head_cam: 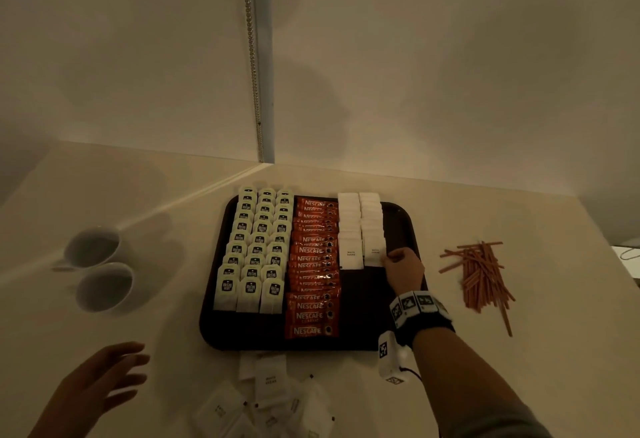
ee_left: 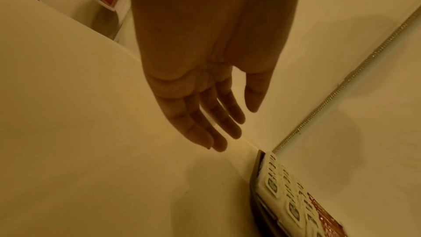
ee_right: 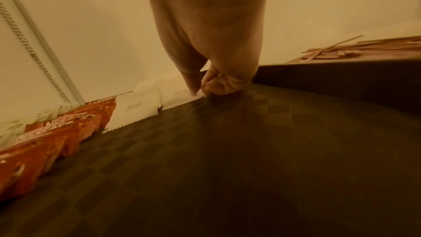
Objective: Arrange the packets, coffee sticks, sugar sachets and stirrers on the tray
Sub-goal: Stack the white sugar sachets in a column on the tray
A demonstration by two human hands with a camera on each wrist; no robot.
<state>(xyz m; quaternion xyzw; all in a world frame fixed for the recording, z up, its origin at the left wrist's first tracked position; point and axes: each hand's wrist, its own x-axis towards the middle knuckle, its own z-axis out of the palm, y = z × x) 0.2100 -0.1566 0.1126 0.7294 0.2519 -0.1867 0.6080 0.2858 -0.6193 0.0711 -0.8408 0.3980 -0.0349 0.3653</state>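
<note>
The right hand (head_cam: 403, 269) is seen low on the dark tray (head_cam: 398, 316), its fingers curled under and its thumb tip (ee_right: 193, 87) pressed onto the near right corner of a white sugar sachet (head_cam: 375, 253). Whether the sachet is pinched or only pressed cannot be told from the wrist view. That sachet is the nearest one in the right-hand of two columns of sugar sachets (head_cam: 360, 226), which run away from the hand toward the wall.

Just to the left of those columns, a column of red Nescafé coffee sticks (head_cam: 313, 271) is laid across the tray, and further left three columns of overlapping tea bag packets (head_cam: 254, 250) are lined up. Bare tray surface is seen beneath the wrist and behind the hand.

To the right of the hand, off the tray on the white counter (head_cam: 554, 333), a loose heap of thin brown stirrers (head_cam: 479, 273) is left. More sugar sachets (head_cam: 270, 392) are scattered on the counter behind and to the left of the right wrist, beyond the tray's near edge.

The left hand (head_cam: 100, 382) is held above the counter well to the left of the tray, fingers straight and slightly spread, with nothing in it. Beyond it, two white cups (head_cam: 98, 267) are seen.
</note>
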